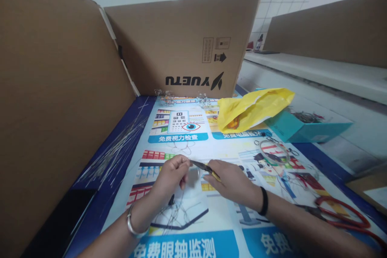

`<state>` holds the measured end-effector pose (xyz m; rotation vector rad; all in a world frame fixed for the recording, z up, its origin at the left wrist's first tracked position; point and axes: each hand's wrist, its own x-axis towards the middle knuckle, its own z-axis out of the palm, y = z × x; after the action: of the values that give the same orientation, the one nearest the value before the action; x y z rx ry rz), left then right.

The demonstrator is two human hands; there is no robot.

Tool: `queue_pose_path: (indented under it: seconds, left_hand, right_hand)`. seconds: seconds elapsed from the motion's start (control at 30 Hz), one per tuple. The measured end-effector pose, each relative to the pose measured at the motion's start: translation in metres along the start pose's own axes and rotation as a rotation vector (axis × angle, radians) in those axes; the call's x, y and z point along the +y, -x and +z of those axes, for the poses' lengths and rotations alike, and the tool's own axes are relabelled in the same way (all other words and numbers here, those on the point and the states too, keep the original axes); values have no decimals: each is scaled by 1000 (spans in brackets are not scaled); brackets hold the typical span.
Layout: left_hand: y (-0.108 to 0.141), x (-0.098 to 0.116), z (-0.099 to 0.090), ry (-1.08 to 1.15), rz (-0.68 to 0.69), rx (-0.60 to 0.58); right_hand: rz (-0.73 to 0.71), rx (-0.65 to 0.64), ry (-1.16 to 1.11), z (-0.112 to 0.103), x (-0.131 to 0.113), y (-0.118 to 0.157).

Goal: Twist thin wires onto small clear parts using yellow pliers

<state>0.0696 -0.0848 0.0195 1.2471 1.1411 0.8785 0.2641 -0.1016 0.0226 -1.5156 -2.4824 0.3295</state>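
In the head view my right hand (pixel 226 178) is wrapped round a pair of pliers (pixel 208 168) with yellow handles. The dark jaws of the pliers point left and meet the fingertips of my left hand (pixel 175 172). Those left fingers are pinched together; what they hold is too small to make out. A thin wire loop hangs near the jaws. Below my left hand, a tangle of thin dark wire (pixel 175 213) lies on the printed sheet (pixel 220 217).
Straight wires (pixel 116 153) lie at the left beside a cardboard wall (pixel 60 72). At the right are a yellow bag (pixel 256 107), a turquoise box (pixel 311 131) with wire pieces, a wire coil (pixel 273 152) and red-handled scissors (pixel 341 212). Wire pieces (pixel 165 96) lie at the back.
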Motion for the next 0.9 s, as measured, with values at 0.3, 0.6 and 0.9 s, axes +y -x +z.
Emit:
queue_pose_path:
  seconds: [0.3,0.6,0.9]
  left_hand:
    - [-3,4,-14,122,-125,-295]
    - [0,8,-17,217,-163,-389]
    - [2,12,-14,224,-177,-371]
  right_hand:
    - [-203,9,80,-4,17,-4]
    - [-260,-21,96,-5,16,-3]
    - [-251,-56,133,-4,16,-4]
